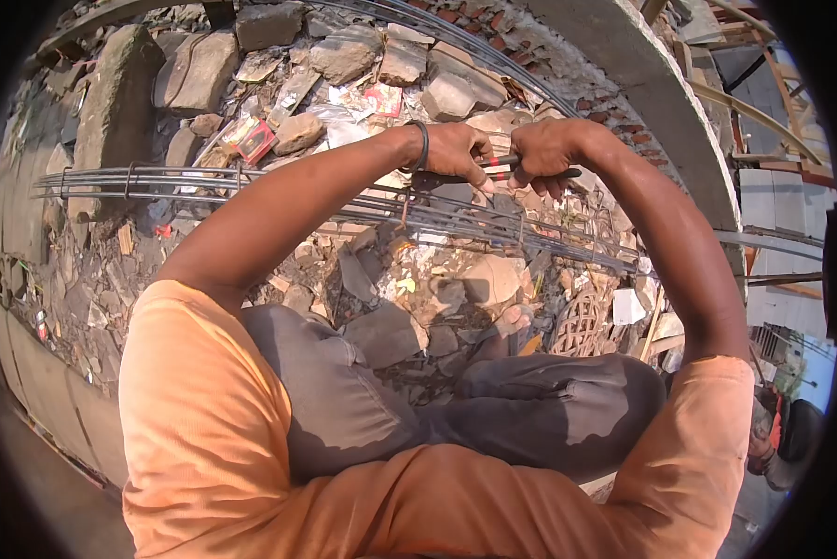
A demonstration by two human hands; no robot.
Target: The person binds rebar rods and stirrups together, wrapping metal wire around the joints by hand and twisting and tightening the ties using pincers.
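Note:
A hand tool with black handles and red bands spans the gap between my two hands, above a bundle of long steel bars tied with wire rings. My left hand, with a dark band at its wrist, is closed around the left part of the tool. On the other side, my right hand has its fingers curled over the handles, and one handle end sticks out past them. The tool's head is partly hidden by my left hand, close to the bars.
Broken stones, bricks and litter cover the ground under the bars. A concrete beam runs along the upper right. More bars curve past the top. Another person is partly visible at the right edge.

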